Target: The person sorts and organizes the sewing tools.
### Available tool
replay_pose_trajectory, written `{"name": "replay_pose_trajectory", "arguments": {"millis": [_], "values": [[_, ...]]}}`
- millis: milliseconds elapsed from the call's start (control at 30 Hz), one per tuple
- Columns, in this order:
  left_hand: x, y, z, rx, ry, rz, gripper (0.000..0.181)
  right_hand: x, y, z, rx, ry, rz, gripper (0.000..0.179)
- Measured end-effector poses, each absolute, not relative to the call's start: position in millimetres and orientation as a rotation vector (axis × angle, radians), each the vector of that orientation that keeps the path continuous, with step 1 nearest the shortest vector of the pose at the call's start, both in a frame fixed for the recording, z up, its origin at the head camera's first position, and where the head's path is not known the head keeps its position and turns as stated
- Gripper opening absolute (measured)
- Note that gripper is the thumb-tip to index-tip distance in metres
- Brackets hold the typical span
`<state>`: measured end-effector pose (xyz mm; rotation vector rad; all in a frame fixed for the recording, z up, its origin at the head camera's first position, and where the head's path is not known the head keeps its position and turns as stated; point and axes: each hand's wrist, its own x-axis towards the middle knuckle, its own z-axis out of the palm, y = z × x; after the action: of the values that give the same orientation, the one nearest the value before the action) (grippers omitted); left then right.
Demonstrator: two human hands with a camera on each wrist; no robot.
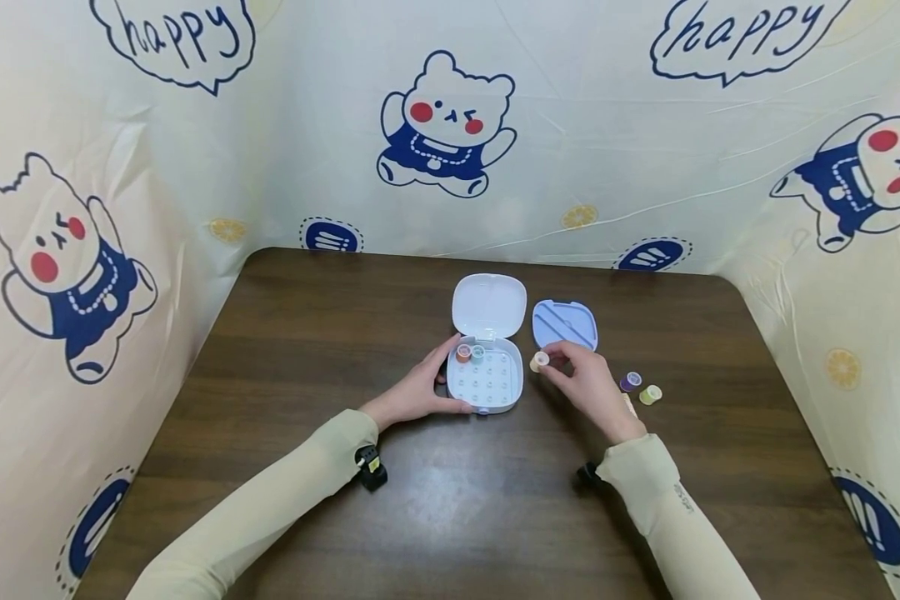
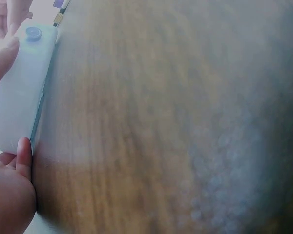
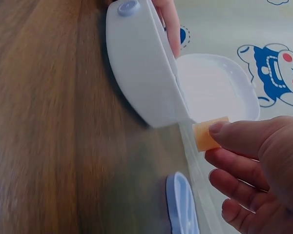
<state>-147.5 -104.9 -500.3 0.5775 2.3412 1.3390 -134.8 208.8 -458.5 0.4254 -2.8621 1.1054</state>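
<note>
A white sewing box (image 1: 486,398) stands on the table with its lid (image 1: 489,305) flipped up behind it. Rows of small pegs cover its inside, and an orange thread spool (image 1: 462,353) and a mint-green thread spool (image 1: 477,353) sit at the back left. My left hand (image 1: 420,390) grips the box's left side, thumb along the front edge. Right of the box, my right hand (image 1: 587,385) pinches a pale orange thread spool (image 3: 205,133) between thumb and forefinger, above the table. Its other fingers are loosely bent in the right wrist view.
A blue tray-like lid (image 1: 566,323) lies behind my right hand. To that hand's right are a purple spool (image 1: 631,382) and a yellow-green spool (image 1: 651,395); another pale piece (image 1: 629,405) is partly hidden by the wrist. A patterned cloth (image 1: 450,225) hangs around the table's back and sides.
</note>
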Motion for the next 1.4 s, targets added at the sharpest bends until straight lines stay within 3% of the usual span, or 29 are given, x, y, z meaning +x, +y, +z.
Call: {"name": "replay_pose_trajectory", "arguments": {"millis": [1400], "values": [[-148,-105,-500,0.579,2.336,1.330,0.119,-157,140,-474,0.453,-2.937,0.870,0.019]]}}
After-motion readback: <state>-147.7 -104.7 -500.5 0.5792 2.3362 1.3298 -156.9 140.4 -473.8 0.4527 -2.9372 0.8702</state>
